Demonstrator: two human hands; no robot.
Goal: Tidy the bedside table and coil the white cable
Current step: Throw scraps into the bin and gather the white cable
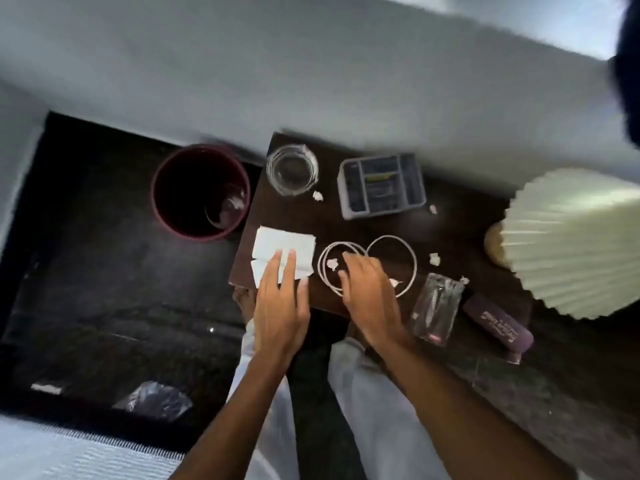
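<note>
The white cable [410, 258] lies in two loose loops on the dark bedside table [329, 223]. My right hand [369, 292] rests over the loops with fingers spread, touching the cable; whether it grips it I cannot tell. My left hand [282, 299] lies flat, fingers extended, on a white folded tissue [277, 240] at the table's left front corner. Small crumpled paper bits [434, 259] are scattered over the tabletop, one of them [332, 264] inside the left cable loop.
A glass ashtray [292, 169] and a grey organiser tray [381, 185] stand at the back. A clear plastic wrapper [436, 308] and a purple tube [498, 322] lie front right. A pleated lamp shade [575, 244] overhangs the right. A dark red bin [201, 192] stands on the floor, left.
</note>
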